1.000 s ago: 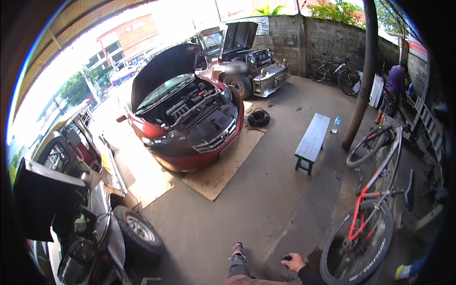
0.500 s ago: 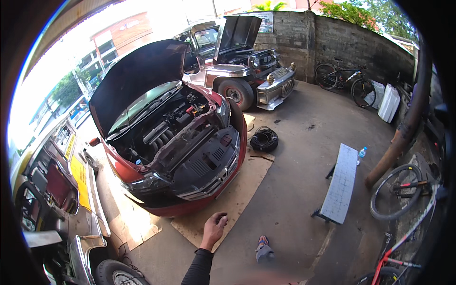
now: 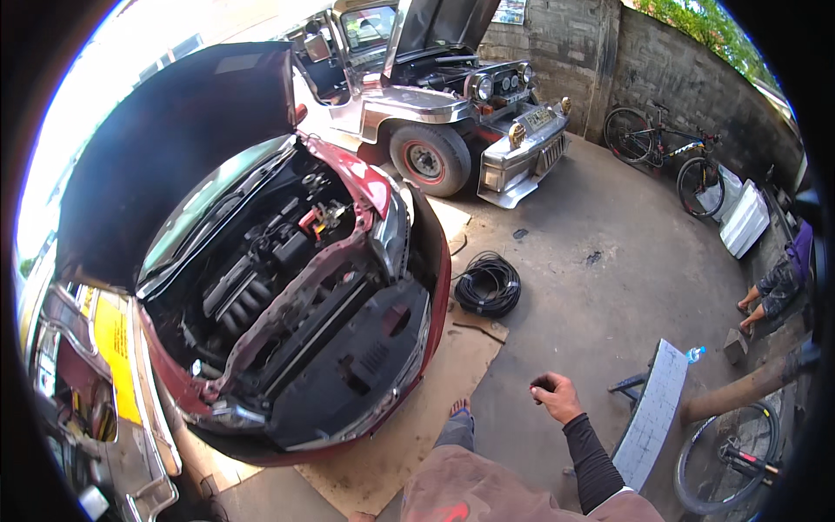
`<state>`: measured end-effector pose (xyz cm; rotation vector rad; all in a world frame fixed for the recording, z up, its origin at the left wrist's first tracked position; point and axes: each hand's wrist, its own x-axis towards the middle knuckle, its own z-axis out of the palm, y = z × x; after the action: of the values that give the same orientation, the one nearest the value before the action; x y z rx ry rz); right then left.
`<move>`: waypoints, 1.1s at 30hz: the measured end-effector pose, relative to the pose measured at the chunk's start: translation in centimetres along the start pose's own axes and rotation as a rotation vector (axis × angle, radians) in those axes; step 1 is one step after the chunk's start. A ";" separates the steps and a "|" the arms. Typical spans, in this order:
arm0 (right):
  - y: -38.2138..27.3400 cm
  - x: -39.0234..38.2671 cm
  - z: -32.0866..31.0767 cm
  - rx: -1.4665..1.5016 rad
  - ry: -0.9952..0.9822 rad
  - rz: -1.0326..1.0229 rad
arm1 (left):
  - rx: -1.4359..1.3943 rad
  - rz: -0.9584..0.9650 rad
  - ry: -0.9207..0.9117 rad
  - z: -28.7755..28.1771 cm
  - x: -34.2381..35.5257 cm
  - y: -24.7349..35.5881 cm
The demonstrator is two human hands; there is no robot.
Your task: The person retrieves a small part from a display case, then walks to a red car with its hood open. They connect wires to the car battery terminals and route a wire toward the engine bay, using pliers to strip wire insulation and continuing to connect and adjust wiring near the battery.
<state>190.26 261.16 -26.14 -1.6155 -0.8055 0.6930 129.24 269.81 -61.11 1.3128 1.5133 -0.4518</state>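
Observation:
My right hand (image 3: 558, 398), in a black sleeve, hangs over the concrete floor between a coil of black hose or cable (image 3: 489, 285) and a long light-topped bench (image 3: 652, 418). Its fingers are curled in, with dark smudges on them; whatever they may hold is hidden. At the bottom edge a sliver of skin (image 3: 361, 517) may belong to my left hand; its fingers do not show. Left of me stands a red car (image 3: 417, 348) with its hood raised and engine bay (image 3: 278, 252) exposed. Its front end overlaps flattened cardboard (image 3: 474, 352). Neither hand touches the car.
A silver jeep (image 3: 435, 113), also hood-up, stands beyond the car. One bicycle (image 3: 665, 143) leans by the block wall (image 3: 557, 74); a bicycle wheel (image 3: 696, 470) is beside a slanted post (image 3: 739, 387). A person's legs (image 3: 770, 296) show at the right, and a water bottle (image 3: 695, 355) by the bench.
The car and jeep appear nearer and larger. My left hand has dropped from the lower middle to the bottom edge or out of view. My right hand has swung into view, and a person's legs appear at right.

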 end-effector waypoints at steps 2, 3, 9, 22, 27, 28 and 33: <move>3.4 8.5 -2.3 -0.121 0.095 0.208 | 0.212 0.248 -0.008 -4.5 4.6 11.5; 5.6 11.3 -4.0 -0.179 0.111 0.307 | 0.888 0.636 0.319 -7.4 6.0 18.7; 12.9 18.9 -15.9 -0.956 0.126 0.832 | -0.784 0.681 0.398 -23.5 4.3 61.0; 4.9 87.2 -9.9 -0.642 -0.296 0.354 | -1.197 0.447 0.885 -46.9 15.5 79.6; -3.4 94.2 11.7 -0.312 -0.642 0.209 | -1.035 0.499 1.081 -59.1 27.0 79.0; -4.3 94.2 15.7 -0.246 -0.724 0.192 | -0.997 0.524 1.140 -61.5 29.9 79.0; -5.0 92.9 33.7 -0.241 -1.036 0.389 | -0.697 0.301 1.215 -70.0 43.7 79.2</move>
<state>217.68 356.20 -28.80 -1.5940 -1.3435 1.8435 173.88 373.87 -45.08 1.2012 2.0483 1.1924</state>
